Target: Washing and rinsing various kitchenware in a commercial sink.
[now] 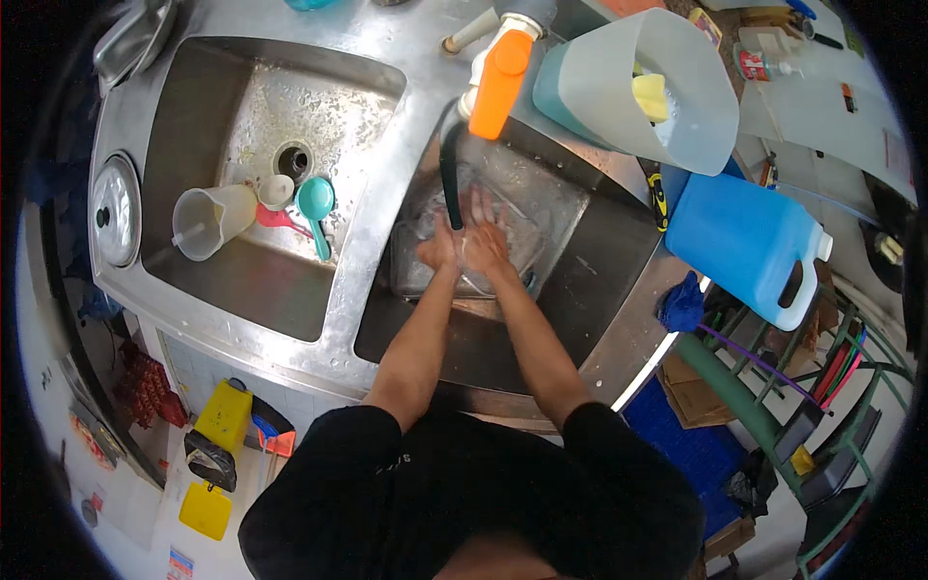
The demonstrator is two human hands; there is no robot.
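Both hands are down in the right sink basin (599, 280), over a rectangular, see-through container (411, 280) with water in it. My left hand (441, 249) has its thumb apart and its fingers stretched forward beside the hose end, their tips hard to see. Fingers spread, my right hand (486, 244) lies in the wet container and appears to touch its bottom. Between the hands hangs a dark hose (449, 174), its lower end close to the right palm. It leads down from a white tap with an orange handle (503, 82).
In the left basin (232, 290) lie a clear measuring jug (208, 227), a teal scoop (316, 200), a white cup (276, 191) and a red utensil (275, 217). A pot lid (118, 208) rests at left. At right stand a large translucent tub (599, 77) and a blue jug (739, 242).
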